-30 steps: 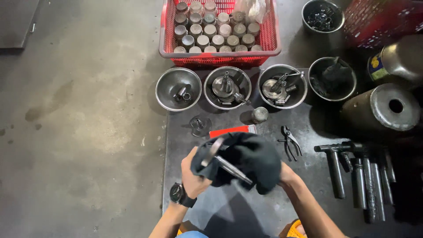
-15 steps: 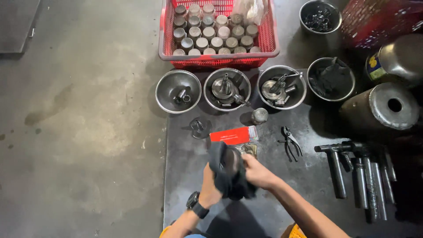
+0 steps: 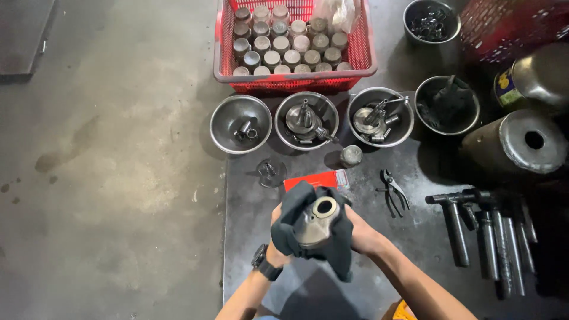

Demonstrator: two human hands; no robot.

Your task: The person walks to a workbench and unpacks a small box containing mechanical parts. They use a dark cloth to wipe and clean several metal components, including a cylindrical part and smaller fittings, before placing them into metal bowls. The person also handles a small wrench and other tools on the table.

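Observation:
Both my hands hold a metal crank part (image 3: 317, 221) wrapped in a dark cloth (image 3: 296, 231) above a dark metal plate (image 3: 415, 237). The part's flat face with a round hole points up at me. My left hand (image 3: 277, 243), with a black wristwatch, grips the cloth from the left. On the right side my right hand (image 3: 360, 232) closes around the cloth and the part.
A red packet (image 3: 317, 178) and pliers (image 3: 392, 192) lie beyond my hands. Three steel bowls (image 3: 240, 124) with metal parts and a red crate (image 3: 294, 77) of cylinders stand farther off. Steel rods (image 3: 483, 240) and big cylinders (image 3: 518, 142) are right. Concrete floor (image 3: 106, 154) lies left.
The cloth was bunched over the part half a second ago; now the part's flat face with its hole is exposed. A second ago a long shaft showed through the cloth.

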